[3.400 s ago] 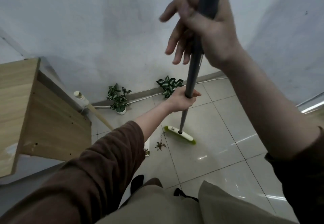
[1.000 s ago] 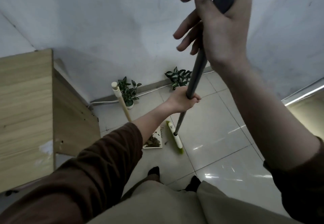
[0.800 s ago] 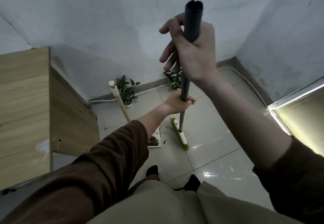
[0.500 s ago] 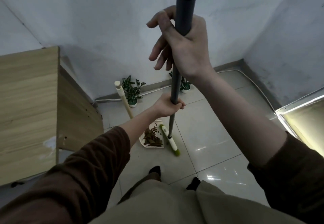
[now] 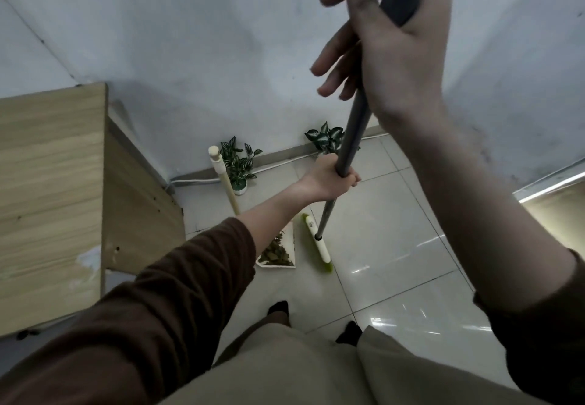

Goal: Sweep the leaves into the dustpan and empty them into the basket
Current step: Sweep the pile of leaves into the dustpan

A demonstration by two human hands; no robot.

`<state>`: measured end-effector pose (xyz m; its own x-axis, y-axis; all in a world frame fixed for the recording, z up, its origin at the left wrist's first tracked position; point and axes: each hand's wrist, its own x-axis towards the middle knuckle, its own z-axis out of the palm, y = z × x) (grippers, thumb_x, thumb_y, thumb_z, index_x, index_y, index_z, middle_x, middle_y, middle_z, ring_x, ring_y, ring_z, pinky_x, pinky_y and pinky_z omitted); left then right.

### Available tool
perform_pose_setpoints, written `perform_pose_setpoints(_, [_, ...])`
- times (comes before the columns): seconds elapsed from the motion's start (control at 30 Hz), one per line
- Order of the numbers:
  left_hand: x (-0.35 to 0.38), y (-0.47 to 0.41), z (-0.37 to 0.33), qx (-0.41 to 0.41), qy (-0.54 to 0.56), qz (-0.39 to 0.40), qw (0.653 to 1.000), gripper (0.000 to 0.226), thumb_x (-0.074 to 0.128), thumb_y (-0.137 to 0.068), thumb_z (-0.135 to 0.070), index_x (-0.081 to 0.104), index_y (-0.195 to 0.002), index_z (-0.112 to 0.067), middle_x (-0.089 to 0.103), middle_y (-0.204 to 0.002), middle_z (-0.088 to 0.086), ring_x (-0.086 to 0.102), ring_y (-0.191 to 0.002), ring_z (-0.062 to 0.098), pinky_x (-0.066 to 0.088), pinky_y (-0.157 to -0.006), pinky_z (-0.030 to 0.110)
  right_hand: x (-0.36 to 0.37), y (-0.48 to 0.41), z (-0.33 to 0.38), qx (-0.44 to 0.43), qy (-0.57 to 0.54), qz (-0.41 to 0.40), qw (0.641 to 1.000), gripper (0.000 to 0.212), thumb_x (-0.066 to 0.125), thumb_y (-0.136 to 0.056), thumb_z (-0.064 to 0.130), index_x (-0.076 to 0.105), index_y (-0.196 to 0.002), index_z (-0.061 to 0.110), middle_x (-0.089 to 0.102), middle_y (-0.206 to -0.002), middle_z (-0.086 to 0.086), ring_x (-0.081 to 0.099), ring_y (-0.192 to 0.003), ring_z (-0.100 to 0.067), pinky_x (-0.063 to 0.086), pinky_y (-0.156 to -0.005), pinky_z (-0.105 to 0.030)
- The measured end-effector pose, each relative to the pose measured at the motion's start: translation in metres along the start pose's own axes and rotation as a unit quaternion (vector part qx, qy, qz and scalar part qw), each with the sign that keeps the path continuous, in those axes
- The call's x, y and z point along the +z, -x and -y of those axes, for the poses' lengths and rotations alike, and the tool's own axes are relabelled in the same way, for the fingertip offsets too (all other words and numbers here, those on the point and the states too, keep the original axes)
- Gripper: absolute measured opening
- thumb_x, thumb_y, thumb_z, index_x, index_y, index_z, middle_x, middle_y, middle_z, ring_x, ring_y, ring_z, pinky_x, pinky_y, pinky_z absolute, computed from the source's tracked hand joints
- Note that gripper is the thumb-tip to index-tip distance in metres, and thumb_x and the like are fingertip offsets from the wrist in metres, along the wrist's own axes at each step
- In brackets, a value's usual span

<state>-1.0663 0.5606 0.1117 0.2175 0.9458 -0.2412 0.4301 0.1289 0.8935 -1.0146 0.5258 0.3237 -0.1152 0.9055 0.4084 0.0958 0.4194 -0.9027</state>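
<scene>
Grey broom handle gripped by both: right hand near top, left hand lower. Broom head on tiles beside dustpan; leaves inside.

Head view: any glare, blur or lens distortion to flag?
Head view: glare streaks on the floor tiles at lower right, a bright strip at the right edge; right hand close and slightly soft; wide-angle bending of wall lines; leaves in the dustpan small, dim.
</scene>
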Motion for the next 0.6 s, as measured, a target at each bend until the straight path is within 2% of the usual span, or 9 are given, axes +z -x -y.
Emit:
perform_pose_setpoints(0.13, [0.007, 0.0, 0.014, -0.018, -0.001, 0.017, 1.0, 0.021, 0.052, -0.081, -0.002, 0.073, -0.083, -0.002, 0.07, -0.08, -0.004, 0.067, -0.089, 0.011, 0.052, -0.089, 0.028, 0.01, 0.008, -0.02, 0.048, 0.002, 0.021, 0.999, 0.02, 0.048, -0.101, 0.017, 0.061, -0.087, 0.01, 0.065, -0.053, -0.016, 0.061, -0.04, -0.033, 0.037, -0.036, -0.024])
perform_pose_setpoints(0.3, [-0.003, 0.011, 0.033, -0.031, -0.003, 0.013, 0.999, 0.018, 0.055, -0.083, -0.007, 0.072, -0.084, 0.001, 0.069, -0.075, -0.007, 0.064, -0.076, -0.004, 0.052, -0.082, 0.02, 0.015, 0.01, -0.023, 0.05, -0.036, 0.034, 0.998, 0.022, 0.048, -0.101, 0.018, 0.062, -0.089, 0.005, 0.065, -0.05, -0.014, 0.06, -0.036, -0.031, 0.037, -0.035, -0.023])
perform_pose_setpoints(0.47, [-0.02, 0.023, 0.045, -0.049, 0.021, -0.009, 0.999, 0.016, 0.056, -0.085, -0.002, 0.071, -0.084, 0.004, 0.072, -0.087, 0.008, 0.07, -0.087, 0.018, 0.055, -0.09, 0.033, 0.03, 0.011, -0.015, 0.05, -0.061, 0.056, 0.995, 0.022, 0.048, -0.102, 0.016, 0.062, -0.09, 0.004, 0.064, -0.052, -0.017, 0.06, -0.036, -0.033, 0.037, -0.034, -0.024])
perform_pose_setpoints(0.6, [-0.027, 0.03, 0.05, -0.052, 0.019, -0.018, 0.998, 0.016, 0.056, -0.084, -0.002, 0.071, -0.082, 0.006, 0.074, -0.09, 0.012, 0.071, -0.088, 0.018, 0.055, -0.09, 0.039, 0.034, 0.013, -0.007, 0.041, -0.061, 0.077, 0.994, 0.021, 0.047, -0.102, 0.014, 0.061, -0.091, 0.003, 0.063, -0.054, -0.023, 0.059, -0.037, -0.034, 0.039, -0.035, -0.023])
